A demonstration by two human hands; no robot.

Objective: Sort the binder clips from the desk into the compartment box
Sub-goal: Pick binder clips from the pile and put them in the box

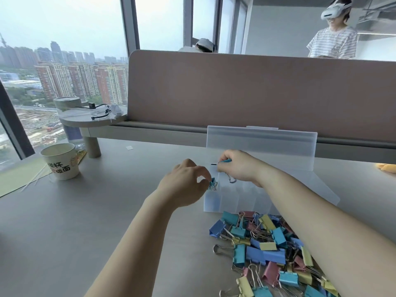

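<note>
Over clear box [211, 203], left hand [184, 183] pinches teal clip [212, 185] above leftmost compartment. Beside it, right hand [237, 166] grips second teal clip [227, 161], wire handle dangling. Lid [261, 146] upright behind. Clip pile [267, 249] on desk [85, 211], just in front of box. Paper cup [61, 160] far left.

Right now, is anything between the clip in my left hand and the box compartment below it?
Nothing visible. The left hand pinches a teal clip right above the compartment box at its open left end. The lid stands up behind, and the right hand holds a second clip alongside.
</note>
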